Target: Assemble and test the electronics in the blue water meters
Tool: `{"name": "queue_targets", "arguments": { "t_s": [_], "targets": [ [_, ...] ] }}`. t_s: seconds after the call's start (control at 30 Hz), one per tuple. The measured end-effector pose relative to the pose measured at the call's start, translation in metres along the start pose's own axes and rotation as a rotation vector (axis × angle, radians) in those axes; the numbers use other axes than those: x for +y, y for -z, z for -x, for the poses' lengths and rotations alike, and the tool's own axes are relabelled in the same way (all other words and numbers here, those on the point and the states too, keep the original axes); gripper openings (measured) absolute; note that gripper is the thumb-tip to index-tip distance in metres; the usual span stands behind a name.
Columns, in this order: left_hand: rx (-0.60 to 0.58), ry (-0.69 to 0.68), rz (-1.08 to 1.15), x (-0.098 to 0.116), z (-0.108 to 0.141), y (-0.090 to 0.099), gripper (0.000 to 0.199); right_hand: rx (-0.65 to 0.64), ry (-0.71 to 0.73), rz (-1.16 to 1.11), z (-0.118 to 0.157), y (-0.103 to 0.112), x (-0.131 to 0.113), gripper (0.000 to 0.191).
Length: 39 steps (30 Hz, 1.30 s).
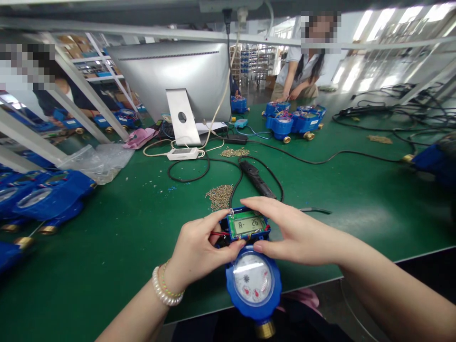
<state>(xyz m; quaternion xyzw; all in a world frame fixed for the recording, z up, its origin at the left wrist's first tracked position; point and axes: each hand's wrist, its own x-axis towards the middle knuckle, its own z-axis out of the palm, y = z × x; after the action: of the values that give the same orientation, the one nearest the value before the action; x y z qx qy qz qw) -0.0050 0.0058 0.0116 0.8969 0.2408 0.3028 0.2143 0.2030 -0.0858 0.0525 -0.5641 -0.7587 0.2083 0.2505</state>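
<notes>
A blue water meter (253, 280) with a round dial and a brass fitting lies at the table's front edge, in front of me. At its upper end sits a green circuit board (233, 231) whose small display reads "A- 26", with red and other thin wires beside it. My left hand (199, 244) grips the board's left side, thumb along the lower edge. From the right, my right hand (295, 232) holds the same board end, its fingers at the top and its thumb at the bottom near the dial. A black electric screwdriver (257, 179) lies just beyond.
Piles of small screws (220, 196) lie on the green table (142, 247). Behind stand a monitor (174, 71) and a white adapter (183, 153) among cables. More blue meters (39, 194) stand left, with others (292, 121) at the back, where a person (299, 71) leans over.
</notes>
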Motion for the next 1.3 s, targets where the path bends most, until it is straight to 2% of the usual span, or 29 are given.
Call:
{"name": "queue_targets", "arguments": {
  "t_s": [0.17, 0.33, 0.63, 0.83, 1.0, 1.17, 1.23, 1.3],
  "targets": [
    [-0.038, -0.009, -0.020, 0.000, 0.000, 0.005, 0.047, 0.061, 0.092, 0.064, -0.011, -0.007, 0.004, 0.059],
    [-0.130, -0.012, -0.109, -0.001, 0.000, 0.008, 0.065, 0.066, 0.100, 0.039, -0.011, -0.006, 0.005, 0.057],
    [-0.044, -0.031, -0.159, -0.004, 0.001, 0.000, 0.043, 0.027, 0.061, 0.071, -0.009, -0.005, 0.001, 0.056],
    [-0.045, 0.040, -0.178, -0.003, 0.000, -0.003, 0.033, -0.014, 0.006, 0.142, -0.013, -0.011, -0.004, 0.074],
    [-0.070, 0.096, -0.196, -0.001, 0.000, -0.003, 0.027, 0.025, 0.048, 0.169, -0.021, -0.018, -0.006, 0.058],
    [-0.068, 0.234, -0.236, 0.007, 0.002, 0.001, 0.036, 0.000, 0.067, 0.150, -0.024, -0.017, -0.002, 0.053],
    [-0.054, 0.256, -0.197, 0.008, 0.003, 0.001, 0.032, -0.013, 0.063, 0.163, -0.023, -0.016, 0.000, 0.053],
    [-0.055, 0.234, -0.160, 0.007, 0.003, 0.001, 0.019, -0.030, 0.062, 0.178, -0.023, -0.016, 0.001, 0.054]
  ]
}}
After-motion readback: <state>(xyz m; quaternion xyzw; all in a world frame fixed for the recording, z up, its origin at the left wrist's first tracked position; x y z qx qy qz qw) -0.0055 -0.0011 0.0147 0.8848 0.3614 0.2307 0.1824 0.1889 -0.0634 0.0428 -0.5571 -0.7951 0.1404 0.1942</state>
